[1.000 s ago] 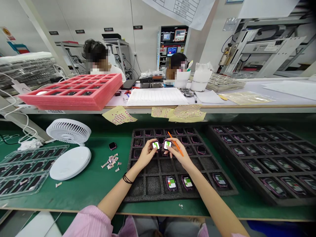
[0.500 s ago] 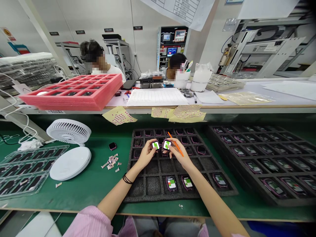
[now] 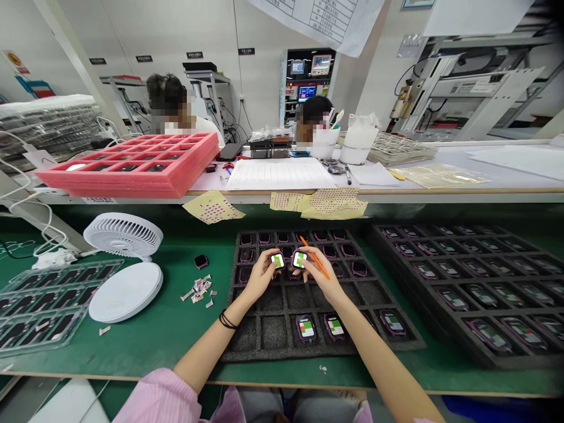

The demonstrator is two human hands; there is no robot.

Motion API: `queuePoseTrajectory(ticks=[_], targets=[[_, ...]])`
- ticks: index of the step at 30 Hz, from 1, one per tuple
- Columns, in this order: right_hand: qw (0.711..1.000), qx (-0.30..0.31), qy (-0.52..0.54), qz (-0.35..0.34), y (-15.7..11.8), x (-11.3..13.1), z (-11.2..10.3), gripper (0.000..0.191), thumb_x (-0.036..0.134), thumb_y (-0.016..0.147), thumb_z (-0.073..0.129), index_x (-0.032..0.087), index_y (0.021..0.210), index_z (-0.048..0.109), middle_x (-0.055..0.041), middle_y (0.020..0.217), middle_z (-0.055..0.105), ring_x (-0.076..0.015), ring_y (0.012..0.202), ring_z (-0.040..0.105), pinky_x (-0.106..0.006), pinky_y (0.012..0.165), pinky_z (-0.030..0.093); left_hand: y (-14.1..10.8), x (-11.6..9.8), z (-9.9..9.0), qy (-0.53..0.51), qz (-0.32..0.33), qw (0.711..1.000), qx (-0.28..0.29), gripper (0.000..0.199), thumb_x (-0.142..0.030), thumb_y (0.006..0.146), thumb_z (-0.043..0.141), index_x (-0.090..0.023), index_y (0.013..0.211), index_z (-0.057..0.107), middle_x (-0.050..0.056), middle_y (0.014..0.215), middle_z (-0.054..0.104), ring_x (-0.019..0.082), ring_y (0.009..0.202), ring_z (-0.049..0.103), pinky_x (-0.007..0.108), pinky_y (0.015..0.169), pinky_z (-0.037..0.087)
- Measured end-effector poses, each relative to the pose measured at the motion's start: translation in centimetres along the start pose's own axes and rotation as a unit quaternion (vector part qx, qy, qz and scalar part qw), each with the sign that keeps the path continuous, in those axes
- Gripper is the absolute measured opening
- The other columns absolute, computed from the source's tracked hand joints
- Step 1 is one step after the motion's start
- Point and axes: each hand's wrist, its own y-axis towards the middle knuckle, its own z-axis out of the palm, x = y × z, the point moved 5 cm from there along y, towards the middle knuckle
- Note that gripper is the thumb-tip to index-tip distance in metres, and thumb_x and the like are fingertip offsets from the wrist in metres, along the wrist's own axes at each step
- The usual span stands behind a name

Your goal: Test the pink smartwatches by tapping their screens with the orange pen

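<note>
Over foam tray (image 3: 275,332); hands (image 3: 263,273) still gripping watches (image 3: 277,260)

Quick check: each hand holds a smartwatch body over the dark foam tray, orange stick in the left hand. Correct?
Not quite: the head view shows the orange stick in the right hand, not the left hand. The rest stands: each hand holds a smartwatch body over the dark foam tray.
</note>
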Motion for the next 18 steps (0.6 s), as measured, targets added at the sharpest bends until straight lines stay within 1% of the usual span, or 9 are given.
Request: queuePoseTrajectory(ticks=[2, 5, 7, 9, 12, 15, 18], targets=[[1.000, -0.004, 0.004, 0.001, 0.00, 0.05, 0.01, 0.034, 0.042, 0.077, 0.069, 0.024, 0.104, 0.056, -0.0053, 0.099, 0.060, -0.0150, 0.058, 0.065, -0.024, 0.040, 0.045, 0.00, -0.19, -0.15, 0.007, 0.003, 1.000, -0.008, 0.038, -0.043, 0.086, 0.055, -0.017, 0.114, 0.054, 0.003, 0.085, 0.059, 0.010, 0.057, 0.051, 0.022, 0.050, 0.042], [1.000, -0.008, 0.007, 0.002, -0.03, 0.13, 0.00, 0.033, 0.042, 0.078, 0.068, 0.025, 0.103, 0.057, -0.0048, 0.096, 0.061, -0.0150, 0.058, 0.064, -0.025, 0.041, 0.045, -0.02, -0.46, -0.32, 0.023, 0.005, 1.000, -0.018, 0.036, -0.047, 0.087, 0.052, -0.017, 0.106, 0.059, 0.002, 0.084, 0.060, 0.009, 0.055, 0.051, 0.021, 0.049, 0.042], [1.000, -0.009, 0.008, 0.005, -0.07, 0.14, -0.02, 0.030, 0.043, 0.079, 0.067, 0.025, 0.101, 0.058, -0.0033, 0.090, 0.061, -0.0146, 0.055, 0.063, -0.025, 0.042, 0.044, -0.06, -0.54, -0.36, 0.036, 0.000, 0.999, -0.018, 0.036, -0.049, 0.088, 0.050, -0.017, 0.101, 0.061, 0.002, 0.081, 0.060, 0.009, 0.052, 0.051, 0.021, 0.047, 0.040], [1.000, -0.012, 0.008, 0.008, -0.10, 0.13, -0.07, 0.028, 0.044, 0.079, 0.066, 0.024, 0.098, 0.059, -0.0009, 0.080, 0.060, -0.0146, 0.053, 0.063, -0.025, 0.042, 0.044, -0.10, -0.58, -0.38, 0.045, -0.005, 0.999, -0.017, 0.038, -0.051, 0.088, 0.049, -0.017, 0.098, 0.062, 0.001, 0.077, 0.059, 0.009, 0.050, 0.049, 0.021, 0.045, 0.038], [1.000, -0.025, -0.001, 0.018, -0.13, 0.05, -0.22, 0.028, 0.046, 0.078, 0.067, 0.024, 0.093, 0.059, 0.0009, 0.072, 0.060, -0.0144, 0.048, 0.061, -0.025, 0.041, 0.042, -0.15, -0.69, -0.36, 0.046, -0.006, 0.999, -0.017, 0.039, -0.052, 0.088, 0.049, -0.017, 0.098, 0.062, 0.001, 0.075, 0.059, 0.009, 0.049, 0.047, 0.021, 0.044, 0.037], [0.999, -0.042, -0.007, 0.031, -0.14, -0.09, -0.40, 0.030, 0.047, 0.074, 0.071, 0.023, 0.088, 0.058, 0.0020, 0.070, 0.059, -0.0114, 0.043, 0.056, -0.025, 0.040, 0.043, -0.18, -0.78, -0.20, 0.043, -0.011, 0.999, -0.007, 0.040, -0.053, 0.087, 0.050, -0.017, 0.100, 0.061, 0.001, 0.076, 0.058, 0.007, 0.049, 0.044, 0.020, 0.045, 0.038], [0.998, -0.049, -0.010, 0.036, -0.12, -0.24, -0.51, 0.031, 0.047, 0.073, 0.072, 0.022, 0.086, 0.058, 0.0024, 0.071, 0.059, -0.0093, 0.043, 0.052, -0.025, 0.041, 0.045, -0.19, -0.82, -0.07, 0.042, -0.015, 0.999, 0.000, 0.039, -0.052, 0.087, 0.050, -0.017, 0.101, 0.061, 0.001, 0.079, 0.059, 0.007, 0.049, 0.042, 0.020, 0.047, 0.039]])
